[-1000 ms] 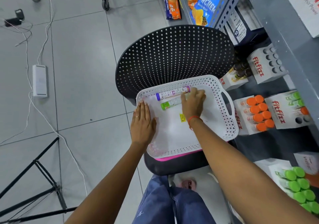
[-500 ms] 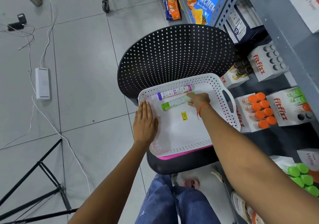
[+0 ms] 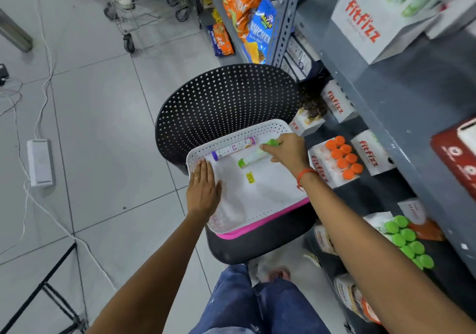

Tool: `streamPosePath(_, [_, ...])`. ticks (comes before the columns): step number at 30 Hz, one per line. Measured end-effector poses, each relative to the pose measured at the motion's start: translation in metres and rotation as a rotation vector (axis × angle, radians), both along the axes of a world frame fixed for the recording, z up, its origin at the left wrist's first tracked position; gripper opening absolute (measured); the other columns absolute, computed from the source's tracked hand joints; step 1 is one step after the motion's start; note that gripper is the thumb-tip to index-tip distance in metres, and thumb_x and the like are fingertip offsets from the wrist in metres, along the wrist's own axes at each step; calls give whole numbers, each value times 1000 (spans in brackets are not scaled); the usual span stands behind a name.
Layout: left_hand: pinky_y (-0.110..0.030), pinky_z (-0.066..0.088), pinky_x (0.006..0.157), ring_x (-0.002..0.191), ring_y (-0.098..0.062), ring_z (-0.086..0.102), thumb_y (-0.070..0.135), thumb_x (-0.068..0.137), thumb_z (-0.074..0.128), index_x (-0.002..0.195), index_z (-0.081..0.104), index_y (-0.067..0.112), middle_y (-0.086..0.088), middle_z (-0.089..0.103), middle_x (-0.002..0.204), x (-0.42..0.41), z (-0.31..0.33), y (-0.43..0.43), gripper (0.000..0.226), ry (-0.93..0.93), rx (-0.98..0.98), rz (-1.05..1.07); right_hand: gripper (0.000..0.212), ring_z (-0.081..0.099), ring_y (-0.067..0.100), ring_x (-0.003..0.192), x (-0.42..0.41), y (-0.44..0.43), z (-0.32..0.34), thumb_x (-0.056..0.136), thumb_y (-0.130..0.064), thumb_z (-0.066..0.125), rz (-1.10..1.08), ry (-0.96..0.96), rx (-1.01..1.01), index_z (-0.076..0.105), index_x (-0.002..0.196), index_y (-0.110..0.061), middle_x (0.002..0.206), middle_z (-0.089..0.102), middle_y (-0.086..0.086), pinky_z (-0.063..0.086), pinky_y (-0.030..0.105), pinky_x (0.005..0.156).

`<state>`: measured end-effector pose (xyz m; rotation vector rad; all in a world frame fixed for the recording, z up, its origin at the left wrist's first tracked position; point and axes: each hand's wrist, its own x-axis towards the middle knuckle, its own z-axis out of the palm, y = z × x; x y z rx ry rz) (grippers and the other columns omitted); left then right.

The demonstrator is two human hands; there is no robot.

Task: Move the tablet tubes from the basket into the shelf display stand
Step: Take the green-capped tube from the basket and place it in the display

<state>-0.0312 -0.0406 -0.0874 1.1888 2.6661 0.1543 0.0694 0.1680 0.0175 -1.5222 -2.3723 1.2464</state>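
A white perforated basket [image 3: 257, 202] rests on the seat of a black chair [image 3: 224, 101]. Two tablet tubes lie at its far end: a purple-capped tube [image 3: 233, 148] and, nearer me, a green-capped tube [image 3: 253, 157]. My right hand [image 3: 286, 150] pinches the right end of the green-capped tube. My left hand [image 3: 203, 192] lies flat, fingers together, on the basket's left rim. On the lower shelf to the right stand white Fitfizz display stands, one with orange-capped tubes [image 3: 343, 157], one with green-capped tubes [image 3: 407, 241].
A grey metal shelf unit [image 3: 386, 107] runs along the right, with more Fitfizz boxes [image 3: 371, 22] on top and snack bags [image 3: 257, 27] further back. A trolley [image 3: 144, 6], cables and a white power box [image 3: 41, 162] are on the tiled floor at left. A tripod leg [image 3: 38, 292] is at lower left.
My right hand has shifted right along the green-capped tube and closed on its right end, which has swung slightly away from me. My left hand has stayed on the basket rim.
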Motion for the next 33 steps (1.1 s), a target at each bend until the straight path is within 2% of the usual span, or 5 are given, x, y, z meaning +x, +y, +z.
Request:
streamPosePath(6, [-38, 11, 117, 142, -30, 21, 32, 99, 36, 143, 23, -6, -21, 26, 152, 32, 31, 62, 60, 31, 150, -206, 46, 65, 38, 80, 54, 14, 91, 70, -44, 74, 113, -178, 392, 64, 69, 0, 81, 69, 27, 46, 34, 62])
streamPosePath(17, [-41, 17, 114, 134, -36, 35, 33, 92, 37, 136, 38, -9, -25, 39, 143, 135, 128, 216, 61, 16, 453, -733, 53, 66, 36, 75, 202, 46, 226, 68, -52, 73, -210, -285, 693, 65, 68, 0, 73, 69, 26, 37, 31, 57])
streamPosePath(22, [-43, 17, 116, 139, -33, 28, 43, 95, 35, 142, 30, -6, -23, 31, 149, 168, 149, 259, 68, -8, 442, -849, 50, 52, 26, 62, 247, 49, 269, 70, -45, 72, -390, -276, 680, 42, 44, -14, 46, 47, 4, 32, 26, 54])
streamPosePath(30, [-35, -3, 117, 144, -26, 13, 58, 89, 2, 148, 15, 1, -16, 16, 156, 180, 147, 271, 84, 10, 323, -835, 54, 44, 25, 77, 271, 72, 305, 73, -41, 73, -476, -341, 651, 36, 53, -7, 64, 43, 10, 29, 26, 65])
streamPosePath(33, [-34, -5, 117, 145, -24, 7, 60, 86, -4, 149, 9, 3, -14, 10, 157, 179, 145, 273, 87, 18, 322, -837, 53, 44, 26, 69, 271, 80, 309, 78, -36, 70, -451, -389, 611, 35, 49, -8, 54, 38, 7, 24, 27, 48])
